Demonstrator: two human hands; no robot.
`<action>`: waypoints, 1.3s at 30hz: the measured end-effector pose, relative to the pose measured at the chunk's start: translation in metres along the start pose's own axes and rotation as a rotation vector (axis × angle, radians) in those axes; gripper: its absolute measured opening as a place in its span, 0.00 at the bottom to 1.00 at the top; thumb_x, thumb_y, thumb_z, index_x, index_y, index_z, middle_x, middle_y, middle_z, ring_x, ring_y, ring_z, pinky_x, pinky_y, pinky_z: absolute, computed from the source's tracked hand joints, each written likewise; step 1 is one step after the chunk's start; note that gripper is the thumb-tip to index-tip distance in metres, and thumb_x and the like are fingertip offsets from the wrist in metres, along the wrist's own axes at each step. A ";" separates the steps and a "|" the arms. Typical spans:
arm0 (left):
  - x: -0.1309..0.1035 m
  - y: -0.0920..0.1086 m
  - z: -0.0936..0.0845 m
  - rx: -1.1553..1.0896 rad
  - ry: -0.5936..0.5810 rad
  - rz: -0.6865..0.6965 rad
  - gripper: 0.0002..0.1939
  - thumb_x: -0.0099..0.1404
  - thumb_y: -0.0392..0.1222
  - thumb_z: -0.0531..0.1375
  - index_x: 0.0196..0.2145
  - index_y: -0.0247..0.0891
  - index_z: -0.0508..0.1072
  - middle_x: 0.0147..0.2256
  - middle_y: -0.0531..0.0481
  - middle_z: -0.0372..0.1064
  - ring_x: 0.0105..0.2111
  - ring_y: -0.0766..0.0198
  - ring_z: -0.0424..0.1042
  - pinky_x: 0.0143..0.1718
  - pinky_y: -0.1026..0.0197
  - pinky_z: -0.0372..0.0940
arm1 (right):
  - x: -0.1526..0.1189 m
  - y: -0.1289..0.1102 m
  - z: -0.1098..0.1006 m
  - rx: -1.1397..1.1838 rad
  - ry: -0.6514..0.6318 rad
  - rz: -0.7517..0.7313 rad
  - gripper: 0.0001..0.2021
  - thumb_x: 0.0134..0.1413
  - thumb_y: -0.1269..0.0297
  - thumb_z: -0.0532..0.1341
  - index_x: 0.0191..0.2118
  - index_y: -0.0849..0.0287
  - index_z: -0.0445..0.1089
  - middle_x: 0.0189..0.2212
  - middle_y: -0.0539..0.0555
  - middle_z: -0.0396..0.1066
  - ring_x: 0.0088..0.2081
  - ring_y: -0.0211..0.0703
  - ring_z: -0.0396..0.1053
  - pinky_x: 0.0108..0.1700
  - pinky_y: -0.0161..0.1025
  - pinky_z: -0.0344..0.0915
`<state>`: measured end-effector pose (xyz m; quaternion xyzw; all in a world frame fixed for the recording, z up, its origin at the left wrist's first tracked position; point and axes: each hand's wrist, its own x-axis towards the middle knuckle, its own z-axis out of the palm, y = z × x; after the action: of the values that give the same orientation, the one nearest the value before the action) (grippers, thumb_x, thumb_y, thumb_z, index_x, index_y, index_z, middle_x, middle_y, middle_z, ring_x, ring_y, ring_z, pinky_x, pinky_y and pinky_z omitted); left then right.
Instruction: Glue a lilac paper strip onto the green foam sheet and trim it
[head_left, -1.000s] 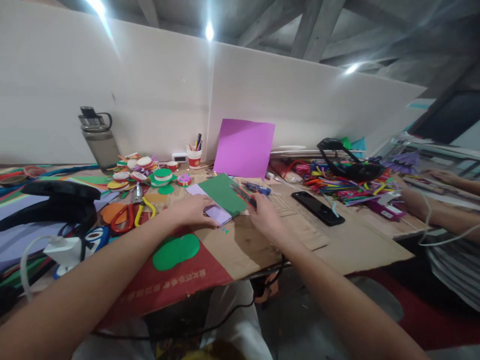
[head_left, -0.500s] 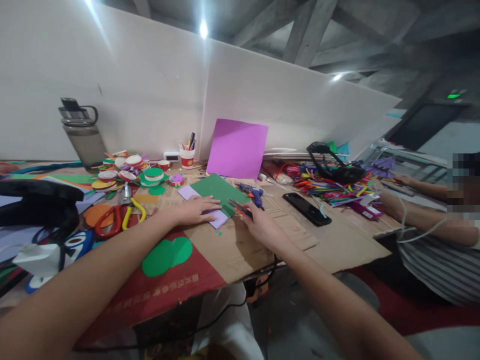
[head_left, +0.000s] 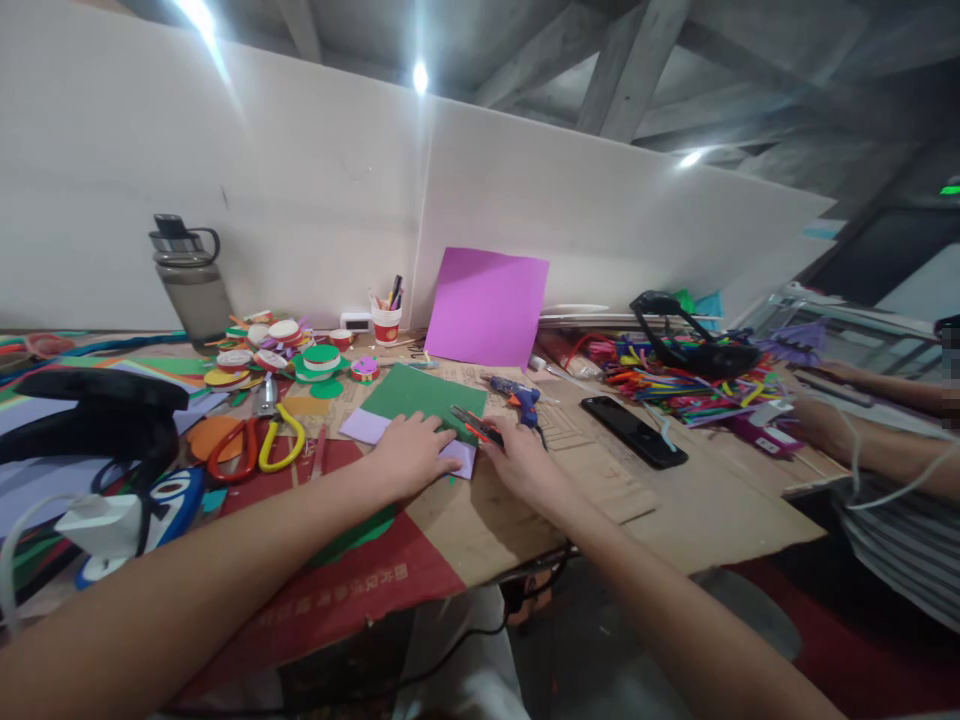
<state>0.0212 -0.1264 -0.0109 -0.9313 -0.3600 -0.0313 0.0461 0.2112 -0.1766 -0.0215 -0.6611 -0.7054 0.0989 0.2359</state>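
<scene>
My left hand [head_left: 409,452] lies flat on a green foam sheet [head_left: 420,392] that rests over a lilac sheet [head_left: 364,426] on the cardboard-covered table [head_left: 697,500]. My right hand [head_left: 521,462] is closed around small red-and-black scissors [head_left: 471,425], whose blades sit at the green sheet's right edge. A blue glue gun [head_left: 519,392] lies just beyond the right hand. A green cut-out shape [head_left: 360,532] peeks out from under my left forearm.
Red and yellow scissors [head_left: 255,442], foam discs [head_left: 285,350], a water bottle [head_left: 191,282], a pen cup [head_left: 388,318] and a propped purple sheet [head_left: 487,306] stand behind. A black phone [head_left: 634,430] and pipe cleaners [head_left: 675,385] lie right. Another person's arms [head_left: 862,435] rest at the far right.
The green and lilac sheets have shifted left and squared up on the table. My left hand slid further onto them, and my right hand brought the scissors to the sheet's edge.
</scene>
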 end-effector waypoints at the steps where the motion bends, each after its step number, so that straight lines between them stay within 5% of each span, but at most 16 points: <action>1: -0.002 0.003 -0.001 -0.003 0.012 -0.031 0.24 0.68 0.57 0.53 0.54 0.42 0.72 0.50 0.41 0.71 0.48 0.45 0.69 0.44 0.48 0.63 | 0.002 0.000 0.003 -0.002 -0.001 -0.001 0.17 0.62 0.67 0.53 0.54 0.61 0.67 0.47 0.62 0.73 0.49 0.52 0.70 0.51 0.44 0.63; 9: -0.002 0.002 0.001 -0.018 0.089 -0.162 0.24 0.67 0.59 0.54 0.46 0.39 0.76 0.44 0.39 0.73 0.47 0.43 0.68 0.45 0.45 0.62 | 0.022 0.014 0.010 0.185 0.036 -0.044 0.14 0.59 0.68 0.57 0.50 0.61 0.69 0.47 0.60 0.72 0.50 0.47 0.68 0.54 0.43 0.61; 16: -0.001 -0.032 0.008 -0.265 0.138 0.111 0.15 0.65 0.48 0.60 0.47 0.41 0.76 0.50 0.46 0.70 0.50 0.53 0.67 0.53 0.51 0.60 | 0.000 0.033 -0.023 0.123 -0.064 -0.097 0.14 0.55 0.71 0.59 0.48 0.62 0.72 0.47 0.60 0.73 0.50 0.50 0.68 0.54 0.46 0.62; 21: -0.003 -0.044 0.018 -0.365 0.091 0.140 0.16 0.67 0.50 0.59 0.49 0.43 0.76 0.51 0.45 0.69 0.52 0.53 0.66 0.55 0.49 0.58 | -0.024 0.038 -0.037 0.023 -0.075 -0.073 0.15 0.58 0.68 0.57 0.50 0.60 0.71 0.48 0.60 0.73 0.51 0.51 0.68 0.54 0.46 0.61; 28: -0.003 -0.044 0.021 -0.363 0.081 0.122 0.17 0.67 0.51 0.58 0.50 0.44 0.75 0.52 0.44 0.68 0.53 0.52 0.64 0.54 0.47 0.57 | -0.036 0.031 -0.042 -0.088 -0.086 -0.059 0.16 0.59 0.70 0.56 0.51 0.55 0.71 0.51 0.58 0.71 0.54 0.51 0.66 0.55 0.46 0.60; 39: -0.004 -0.042 0.023 -0.353 0.099 0.090 0.17 0.68 0.49 0.57 0.52 0.44 0.74 0.53 0.44 0.67 0.53 0.52 0.64 0.54 0.46 0.57 | -0.036 0.033 -0.040 0.056 -0.195 -0.165 0.17 0.57 0.72 0.58 0.51 0.55 0.70 0.51 0.56 0.70 0.55 0.48 0.65 0.57 0.46 0.59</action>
<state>-0.0089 -0.0957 -0.0317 -0.9374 -0.3041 -0.1375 -0.0992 0.2592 -0.2148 -0.0090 -0.5812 -0.7739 0.1626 0.1920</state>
